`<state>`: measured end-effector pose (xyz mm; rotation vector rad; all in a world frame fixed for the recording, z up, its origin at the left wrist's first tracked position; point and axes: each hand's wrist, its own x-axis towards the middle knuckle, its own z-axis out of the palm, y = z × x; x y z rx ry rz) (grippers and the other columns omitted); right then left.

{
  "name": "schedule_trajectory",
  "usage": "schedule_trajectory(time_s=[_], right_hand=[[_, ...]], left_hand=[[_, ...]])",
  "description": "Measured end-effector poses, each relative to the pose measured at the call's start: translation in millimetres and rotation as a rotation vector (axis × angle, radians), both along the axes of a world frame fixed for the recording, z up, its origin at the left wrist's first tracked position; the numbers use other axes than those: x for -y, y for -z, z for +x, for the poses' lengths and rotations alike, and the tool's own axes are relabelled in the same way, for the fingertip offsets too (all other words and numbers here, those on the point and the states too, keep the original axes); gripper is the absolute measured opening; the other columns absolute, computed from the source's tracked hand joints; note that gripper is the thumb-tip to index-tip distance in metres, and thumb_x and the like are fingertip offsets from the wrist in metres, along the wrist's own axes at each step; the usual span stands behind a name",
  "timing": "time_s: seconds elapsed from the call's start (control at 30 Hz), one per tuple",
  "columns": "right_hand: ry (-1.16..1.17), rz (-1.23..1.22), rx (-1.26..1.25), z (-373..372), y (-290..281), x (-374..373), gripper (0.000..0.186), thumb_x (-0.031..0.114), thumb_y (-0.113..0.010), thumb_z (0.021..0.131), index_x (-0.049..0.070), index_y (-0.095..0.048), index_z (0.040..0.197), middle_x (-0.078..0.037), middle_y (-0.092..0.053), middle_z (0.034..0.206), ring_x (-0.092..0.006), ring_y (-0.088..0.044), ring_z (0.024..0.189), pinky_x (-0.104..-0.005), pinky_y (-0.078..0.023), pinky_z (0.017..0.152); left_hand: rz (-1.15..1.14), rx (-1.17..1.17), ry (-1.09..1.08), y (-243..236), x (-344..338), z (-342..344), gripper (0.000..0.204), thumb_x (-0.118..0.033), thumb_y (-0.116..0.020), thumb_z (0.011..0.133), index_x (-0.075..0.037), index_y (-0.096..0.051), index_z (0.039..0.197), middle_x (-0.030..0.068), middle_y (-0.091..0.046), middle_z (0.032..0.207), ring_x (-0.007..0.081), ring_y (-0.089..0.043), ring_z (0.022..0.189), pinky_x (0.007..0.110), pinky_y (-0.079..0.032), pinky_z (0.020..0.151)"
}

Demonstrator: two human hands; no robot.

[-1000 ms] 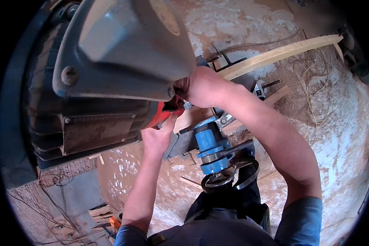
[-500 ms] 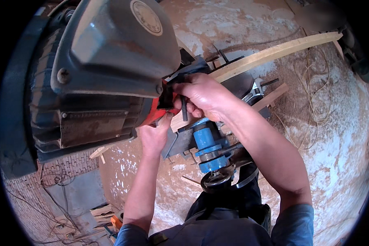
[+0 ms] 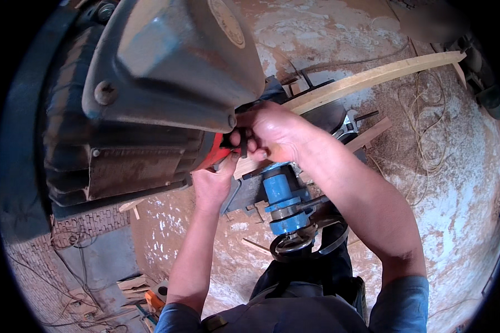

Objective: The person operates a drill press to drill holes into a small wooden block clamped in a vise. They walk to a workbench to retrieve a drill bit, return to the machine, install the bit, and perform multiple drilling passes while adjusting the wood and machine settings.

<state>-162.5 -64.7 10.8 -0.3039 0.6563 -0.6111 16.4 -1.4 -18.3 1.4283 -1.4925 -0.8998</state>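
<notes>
A large grimy dark motor [image 3: 133, 166] with a bulging terminal box [image 3: 172, 61] fills the upper left, a red housing [image 3: 208, 156] at its right end. My left hand [image 3: 214, 180] grips the lower edge of that red housing from below, its fingertips partly hidden. My right hand [image 3: 269, 133] is curled at the housing's dark opening, holding a short dark rod [image 3: 244, 145] between its fingers, which are partly under the box's edge. Just below both hands is a blue cylindrical fitting [image 3: 278, 187] with a round metal handwheel [image 3: 291, 244].
A long pale timber [image 3: 372, 73] crosses behind my hands, with an adjustable wrench [image 3: 347, 125] and a shorter board [image 3: 369, 132] beside it. Coiled cords [image 3: 425, 133] lie on the stained floor [image 3: 450, 211] at right. Wood offcuts and an orange tool [image 3: 154, 299] sit at lower left.
My right hand has dropped slightly since a second ago, and the dark rod in its fingers now shows, shifted a little left from half a second ago. My left hand stays on the housing.
</notes>
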Motion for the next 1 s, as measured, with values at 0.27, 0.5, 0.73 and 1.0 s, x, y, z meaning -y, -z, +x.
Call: schedule_trajectory(time_s=[0.27,0.5,0.73,1.0], right_hand=[[-0.131,-0.202,-0.07,0.3,-13.6,1.4,0.008,0.014,-0.053,0.089,0.008,-0.055,0.084,-0.003,-0.052,0.06,-0.0063,-0.036,0.041,-0.021,-0.023,0.035],[-0.257,-1.392,-1.088,-10.2,1.5,13.1,0.025,0.012,-0.053,0.079,0.01,-0.059,0.104,-0.016,-0.064,0.096,-0.0337,-0.061,0.091,-0.0423,-0.049,0.073],[0.317,-1.313,-1.153,-2.0,32.4,-12.0,0.012,0.012,-0.053,0.082,0.008,-0.061,0.09,-0.015,-0.062,0.082,-0.0343,-0.06,0.088,-0.0407,-0.049,0.071],[0.031,-0.297,-0.158,-5.0,14.3,-15.5,0.022,0.017,-0.043,0.095,-0.001,-0.052,0.086,-0.008,-0.056,0.065,-0.011,-0.041,0.035,-0.0254,-0.03,0.032]], left_hand=[[-0.014,-0.021,0.007,-1.9,0.6,-4.0,0.034,-0.002,-0.068,0.076,0.003,-0.057,0.107,0.009,-0.061,0.102,0.0158,-0.058,0.09,0.03,-0.047,0.081],[-0.004,0.09,-0.041,-5.7,-2.0,-4.8,0.029,-0.007,-0.067,0.079,0.003,-0.058,0.104,0.0069,-0.061,0.099,0.0132,-0.056,0.089,0.028,-0.045,0.08],[-0.018,0.121,-0.022,-7.5,-0.3,-6.9,0.027,-0.008,-0.067,0.08,0.002,-0.058,0.104,0.0064,-0.06,0.1,0.0128,-0.056,0.089,0.028,-0.044,0.081],[-0.003,-0.007,0.019,-8.2,-0.8,-9.0,0.034,-0.004,-0.069,0.078,0.003,-0.057,0.109,0.0091,-0.062,0.103,0.0155,-0.059,0.092,0.03,-0.047,0.083]])
